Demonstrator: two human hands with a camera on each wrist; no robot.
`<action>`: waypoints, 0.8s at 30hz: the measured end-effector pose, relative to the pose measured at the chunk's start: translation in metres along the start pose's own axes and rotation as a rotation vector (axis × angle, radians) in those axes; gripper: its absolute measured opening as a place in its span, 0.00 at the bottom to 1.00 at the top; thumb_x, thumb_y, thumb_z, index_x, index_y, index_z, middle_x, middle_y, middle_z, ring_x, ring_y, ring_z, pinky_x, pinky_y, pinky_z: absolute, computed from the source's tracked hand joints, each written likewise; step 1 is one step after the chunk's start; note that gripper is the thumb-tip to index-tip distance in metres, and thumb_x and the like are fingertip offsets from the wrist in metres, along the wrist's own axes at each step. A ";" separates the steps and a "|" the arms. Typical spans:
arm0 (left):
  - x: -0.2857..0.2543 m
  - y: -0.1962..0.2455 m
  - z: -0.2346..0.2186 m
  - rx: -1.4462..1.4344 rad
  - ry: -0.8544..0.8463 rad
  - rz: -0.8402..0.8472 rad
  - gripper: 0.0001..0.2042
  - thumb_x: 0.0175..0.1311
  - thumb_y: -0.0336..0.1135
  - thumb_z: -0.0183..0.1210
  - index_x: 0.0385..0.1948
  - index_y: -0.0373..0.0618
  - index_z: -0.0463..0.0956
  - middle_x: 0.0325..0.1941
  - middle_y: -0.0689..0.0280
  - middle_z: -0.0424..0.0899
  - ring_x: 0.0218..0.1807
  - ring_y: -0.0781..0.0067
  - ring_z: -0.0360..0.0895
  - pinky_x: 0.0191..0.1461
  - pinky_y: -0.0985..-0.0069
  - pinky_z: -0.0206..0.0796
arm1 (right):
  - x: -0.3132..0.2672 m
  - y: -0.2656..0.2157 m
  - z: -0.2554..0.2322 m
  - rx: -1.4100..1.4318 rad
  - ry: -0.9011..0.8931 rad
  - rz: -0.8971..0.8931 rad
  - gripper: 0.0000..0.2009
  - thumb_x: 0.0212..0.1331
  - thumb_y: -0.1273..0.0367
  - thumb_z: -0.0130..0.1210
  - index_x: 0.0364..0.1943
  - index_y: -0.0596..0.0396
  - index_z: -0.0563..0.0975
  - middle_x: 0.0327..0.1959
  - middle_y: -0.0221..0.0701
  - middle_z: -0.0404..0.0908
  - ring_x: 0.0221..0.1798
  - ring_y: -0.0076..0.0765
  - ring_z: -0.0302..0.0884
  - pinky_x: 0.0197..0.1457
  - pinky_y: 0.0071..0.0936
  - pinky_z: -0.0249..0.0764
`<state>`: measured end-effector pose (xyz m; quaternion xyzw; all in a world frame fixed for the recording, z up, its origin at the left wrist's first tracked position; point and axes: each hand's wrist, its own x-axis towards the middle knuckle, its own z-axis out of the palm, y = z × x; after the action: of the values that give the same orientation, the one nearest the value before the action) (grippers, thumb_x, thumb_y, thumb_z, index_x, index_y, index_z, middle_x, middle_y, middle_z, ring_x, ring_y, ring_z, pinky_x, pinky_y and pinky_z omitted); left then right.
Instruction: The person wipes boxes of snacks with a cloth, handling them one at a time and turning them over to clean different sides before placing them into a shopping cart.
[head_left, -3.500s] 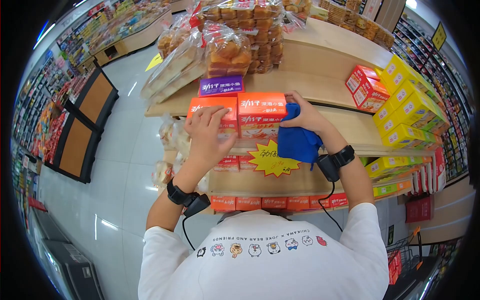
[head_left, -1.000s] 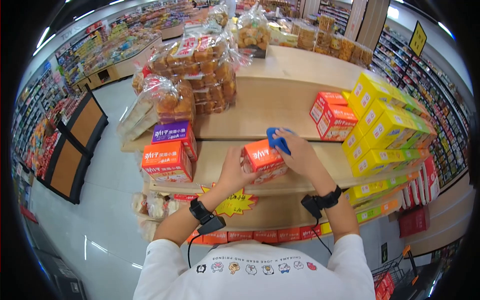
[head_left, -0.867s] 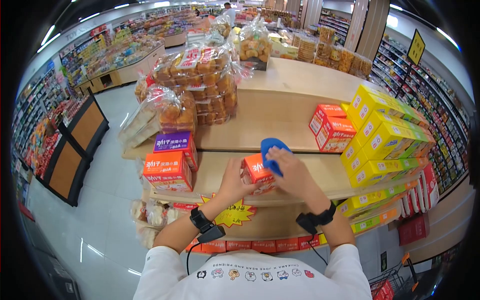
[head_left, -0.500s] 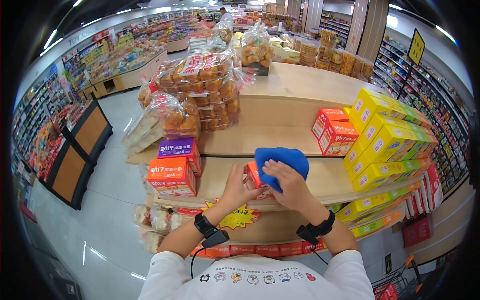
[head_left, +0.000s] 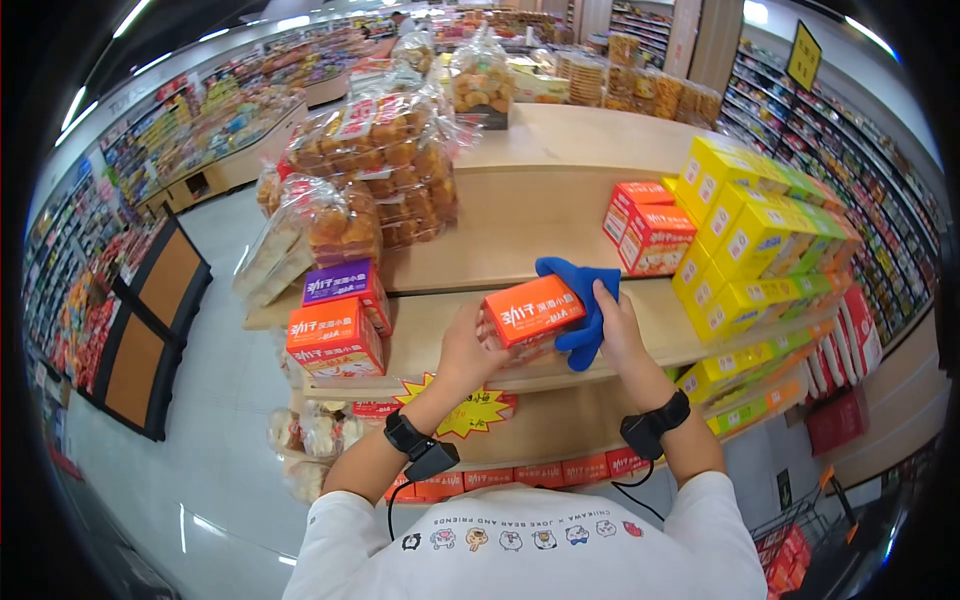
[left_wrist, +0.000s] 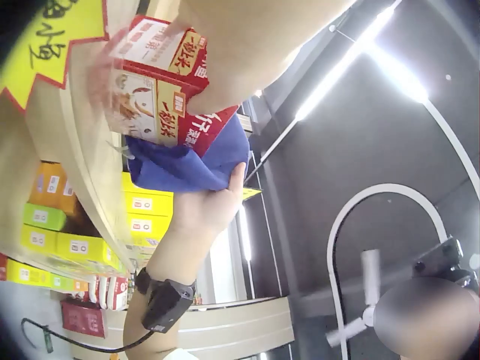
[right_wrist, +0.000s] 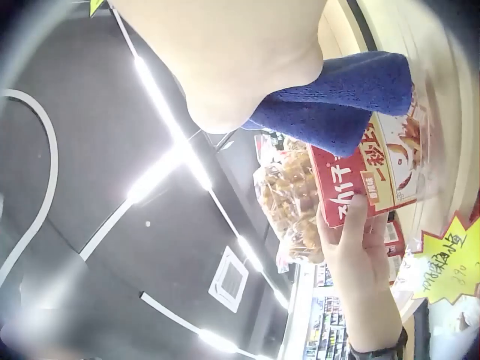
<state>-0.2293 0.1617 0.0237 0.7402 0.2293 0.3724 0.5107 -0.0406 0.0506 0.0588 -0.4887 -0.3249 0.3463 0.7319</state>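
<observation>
My left hand [head_left: 468, 350] grips an orange-red snack box [head_left: 532, 308] by its left end, holding it over the front shelf with its printed top facing up. My right hand [head_left: 622, 335] pinches a blue cloth [head_left: 588, 312], which lies bunched against the right end of the box. In the left wrist view the cloth [left_wrist: 187, 166] covers that end, and the right thumb lies along its edge. The right wrist view shows the left thumb pressed on the box [right_wrist: 352, 180], with the other fingers partly hidden behind it.
At the left of the shelf [head_left: 430, 340] stand an orange box [head_left: 335, 338] and a purple-topped box [head_left: 345, 283], with bagged bread [head_left: 380, 170] behind. Yellow boxes [head_left: 740, 250] and red boxes [head_left: 650, 230] stack at the right. A yellow price sign [head_left: 465, 408] hangs from the front edge.
One box has left the stack at the left and is now in my left hand. Over the last half second the cloth has moved from the box's top to its right end, uncovering the top.
</observation>
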 end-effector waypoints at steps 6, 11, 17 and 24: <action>-0.007 0.057 -0.007 -0.252 -0.010 0.051 0.38 0.41 0.24 0.72 0.57 0.40 0.59 0.59 0.59 0.67 0.61 0.62 0.70 0.59 0.67 0.71 | -0.036 -0.041 0.017 -0.181 -0.026 -0.411 0.23 0.69 0.56 0.42 0.57 0.62 0.69 0.47 0.33 0.77 0.42 0.19 0.76 0.35 0.15 0.74; -0.016 0.073 -0.021 -0.398 -0.034 0.222 0.36 0.41 0.19 0.68 0.55 0.40 0.59 0.59 0.61 0.66 0.60 0.65 0.70 0.60 0.68 0.71 | -0.046 -0.035 -0.004 -0.360 -0.051 -0.439 0.23 0.70 0.59 0.40 0.60 0.63 0.66 0.61 0.40 0.70 0.56 0.28 0.70 0.48 0.22 0.72; -0.018 0.068 -0.023 -0.419 -0.060 0.148 0.36 0.39 0.20 0.70 0.55 0.40 0.60 0.57 0.61 0.68 0.56 0.68 0.73 0.57 0.71 0.71 | -0.042 -0.046 0.001 -0.580 -0.114 -0.752 0.18 0.67 0.66 0.42 0.56 0.65 0.69 0.63 0.51 0.66 0.66 0.47 0.64 0.64 0.37 0.62; -0.030 0.053 -0.015 -0.427 -0.105 0.143 0.40 0.39 0.19 0.71 0.58 0.41 0.57 0.60 0.60 0.66 0.57 0.65 0.73 0.57 0.69 0.73 | -0.062 -0.074 0.024 -0.679 -0.245 -0.888 0.18 0.63 0.69 0.44 0.56 0.61 0.68 0.63 0.51 0.65 0.67 0.58 0.61 0.68 0.43 0.58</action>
<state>-0.2618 0.1297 0.0666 0.6478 0.0655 0.4088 0.6395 -0.0803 -0.0095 0.1275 -0.4694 -0.6744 -0.0641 0.5663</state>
